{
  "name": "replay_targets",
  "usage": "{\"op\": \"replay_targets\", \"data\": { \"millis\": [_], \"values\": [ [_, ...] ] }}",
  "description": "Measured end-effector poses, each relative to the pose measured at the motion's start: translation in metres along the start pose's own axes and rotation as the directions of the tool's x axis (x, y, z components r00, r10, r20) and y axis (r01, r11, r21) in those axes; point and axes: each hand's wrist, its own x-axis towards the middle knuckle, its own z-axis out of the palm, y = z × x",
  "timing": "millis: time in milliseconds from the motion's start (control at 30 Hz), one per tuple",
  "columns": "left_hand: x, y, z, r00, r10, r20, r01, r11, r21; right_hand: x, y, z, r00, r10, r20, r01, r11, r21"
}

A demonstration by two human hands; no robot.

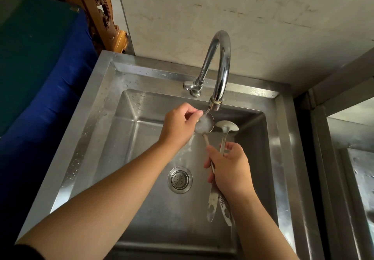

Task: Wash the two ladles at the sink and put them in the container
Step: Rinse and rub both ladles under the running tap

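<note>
My right hand [230, 168] grips the handles of two steel ladles together over the sink [101, 105]. The left ladle's bowl [206, 125] sits right under the tap spout [215, 104] and is full of water, with water running into it. My left hand [179, 124] pinches the rim of that bowl, fingers on its inside. The second ladle's bowl [226, 126] is just to the right, away from the stream. Both handle ends [219, 209] stick out below my right hand. No container shows in view.
A curved chrome tap [220, 61] with a small lever [188, 85] rises from the sink's back rim. The drain strainer [179, 179] lies in the basin's middle. A blue cloth-covered surface [40, 97] is left; another steel unit [358, 168] is right.
</note>
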Motion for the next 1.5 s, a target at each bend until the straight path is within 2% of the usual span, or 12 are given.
{"op": "replay_targets", "data": {
  "millis": [100,233,367,633,800,933,1033,1167,1333,1500],
  "values": [
    [0.000,-0.004,-0.008,0.999,0.005,0.047,-0.005,1.000,-0.007,0.004,0.000,0.000,0.999,0.028,0.032,-0.029,0.999,0.030],
    [-0.003,-0.006,-0.018,0.981,-0.043,0.188,0.057,0.996,-0.068,0.008,0.003,0.002,0.997,0.056,0.058,-0.060,0.996,0.062],
    [-0.004,-0.009,-0.017,0.962,-0.077,0.261,0.116,0.984,-0.139,0.010,0.003,0.005,0.997,0.046,0.059,-0.053,0.993,0.109],
    [0.001,-0.012,0.000,0.972,-0.141,0.186,0.158,0.984,-0.079,0.006,0.002,0.009,0.998,0.042,0.043,-0.045,0.996,0.077],
    [0.001,-0.007,0.007,0.990,-0.099,0.100,0.096,0.995,0.030,0.000,0.001,0.008,0.999,0.026,0.029,-0.027,0.999,0.021],
    [0.004,-0.006,0.006,0.999,-0.025,0.025,0.025,1.000,0.002,-0.002,0.001,0.006,0.998,0.049,0.045,-0.050,0.999,0.020],
    [0.004,-0.012,0.001,1.000,0.012,0.019,-0.012,1.000,0.017,-0.001,-0.001,0.003,0.993,0.092,0.067,-0.094,0.996,0.014],
    [0.001,-0.018,-0.009,0.993,-0.045,0.107,0.049,0.998,-0.035,0.000,-0.004,0.002,0.988,0.122,0.090,-0.126,0.991,0.034],
    [-0.009,-0.017,-0.016,0.930,-0.132,0.342,0.184,0.975,-0.126,0.003,-0.006,0.000,0.987,0.137,0.090,-0.143,0.987,0.074],
    [-0.012,-0.015,-0.007,0.931,-0.141,0.337,0.209,0.962,-0.174,0.001,-0.006,-0.003,0.988,0.134,0.083,-0.139,0.989,0.060]
  ]
}}
